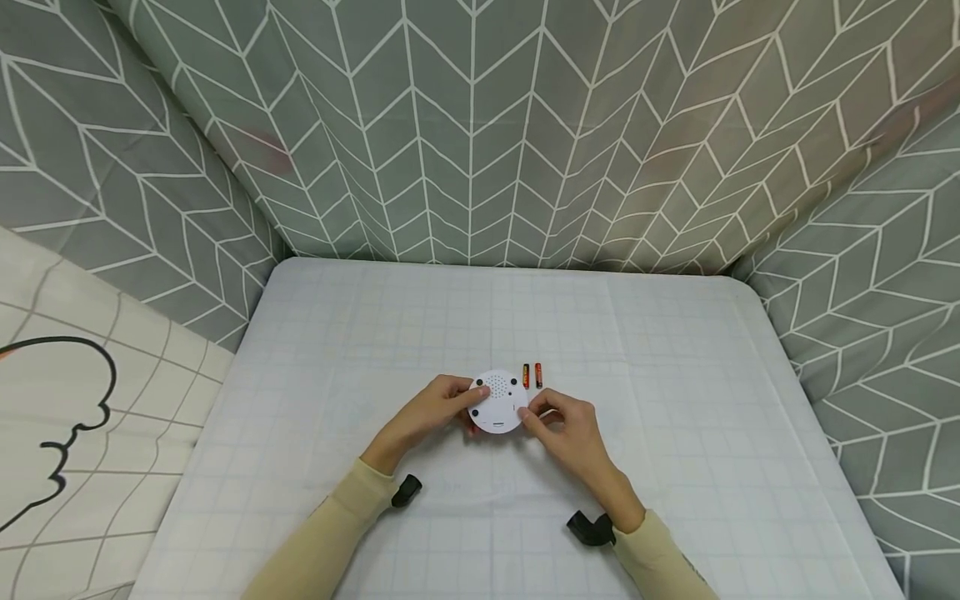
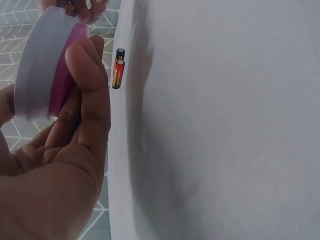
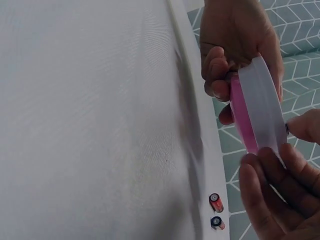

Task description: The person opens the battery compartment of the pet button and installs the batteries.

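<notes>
A round white device [image 1: 497,412] with a grid of small holes and several dark round spots on its upper face is held just above the table. Its underside is pink, as the left wrist view shows on the device [image 2: 37,65]. My left hand [image 1: 431,410] grips its left edge, thumb on the white face and fingers beneath. At the right edge, my right hand [image 1: 567,431] pinches the rim, its thumb on the white face and fingertips at the side. Two small red-and-black batteries, a left one [image 1: 526,376] and a right one [image 1: 538,376], lie just beyond the right hand.
A white cloth with a faint grid covers the table [image 1: 360,325]. Grey-green patterned curtains [image 1: 450,125] hang behind it and at the sides. Black wrist mounts, one left [image 1: 407,491] and one right [image 1: 590,528], stick out near the sleeves.
</notes>
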